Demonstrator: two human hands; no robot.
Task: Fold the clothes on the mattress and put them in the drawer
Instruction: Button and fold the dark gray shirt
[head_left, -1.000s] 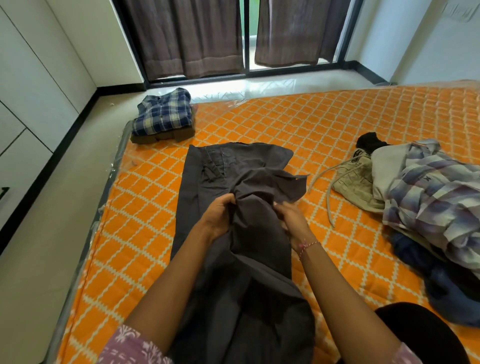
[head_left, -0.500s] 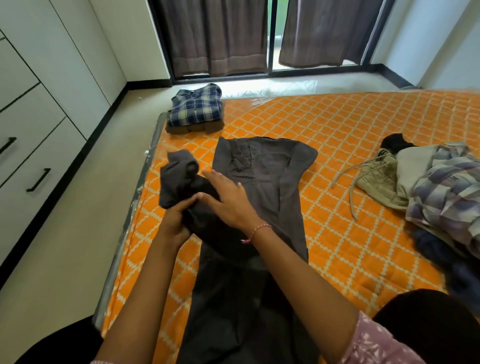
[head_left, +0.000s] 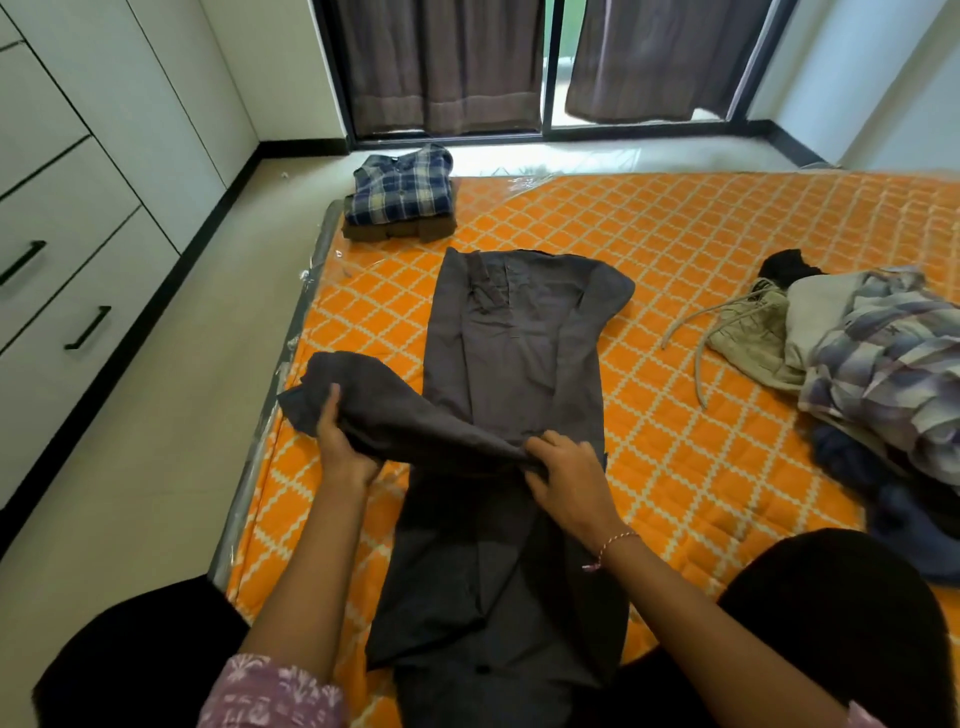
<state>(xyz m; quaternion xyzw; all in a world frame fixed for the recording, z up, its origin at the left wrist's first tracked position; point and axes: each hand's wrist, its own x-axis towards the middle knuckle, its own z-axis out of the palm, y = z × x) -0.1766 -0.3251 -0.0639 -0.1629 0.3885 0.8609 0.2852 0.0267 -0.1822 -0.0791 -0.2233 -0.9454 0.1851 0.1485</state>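
Observation:
A dark grey shirt (head_left: 514, 353) lies lengthwise on the orange patterned mattress (head_left: 701, 249), collar end away from me. One sleeve is stretched out to the left across the mattress edge. My left hand (head_left: 343, 447) grips the sleeve's cuff end. My right hand (head_left: 566, 480) holds the sleeve where it meets the body of the shirt. A folded blue plaid shirt (head_left: 400, 189) sits on a folded brown garment at the mattress's far left corner. A heap of unfolded clothes (head_left: 852, 353) lies at the right. White drawers with black handles (head_left: 85, 327) line the left wall.
Pale floor runs between the mattress and the drawers. Dark curtains (head_left: 441, 62) hang over a glass door at the back. My knees in black fabric show at the bottom left and bottom right of the view.
The sleeve was bunched in both hands over the shirt; it is now pulled out flat to the left, with my left hand at its end and my right hand moved back to the shirt's body.

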